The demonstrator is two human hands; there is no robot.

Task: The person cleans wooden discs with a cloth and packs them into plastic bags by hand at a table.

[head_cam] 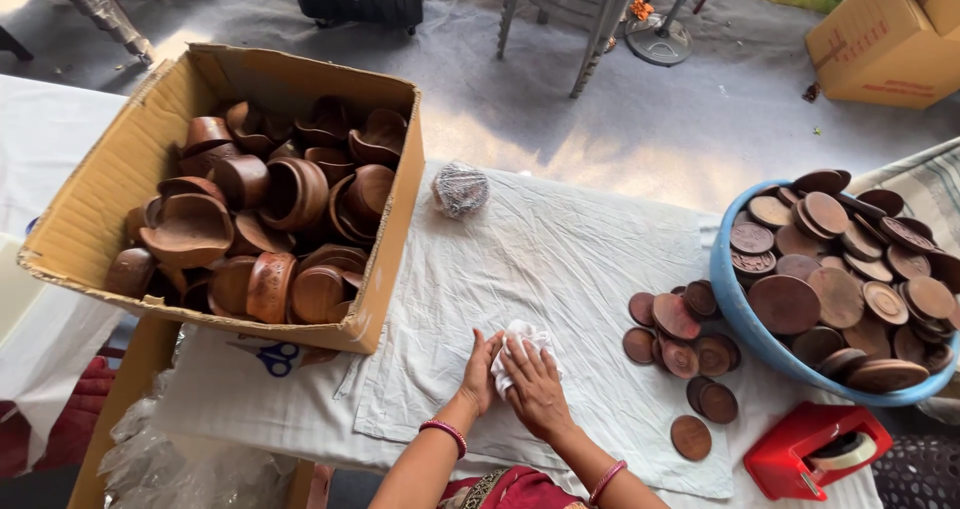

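Pressing both hands, left (481, 369) and right (535, 394), flat with fingers together on the rag (520, 344) lying left of the lids (685, 344), we judge a wide swipe could knock those loose lids off the table (560, 249).

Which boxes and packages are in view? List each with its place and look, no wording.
Open cardboard box: left, on the table edge, brown, full of brown bowls.
Closed cardboard boxes: top right, on the floor, tan, red print on the side.
Wrapped round bundle: on the white cloth beside the open box, clear film over something dark.
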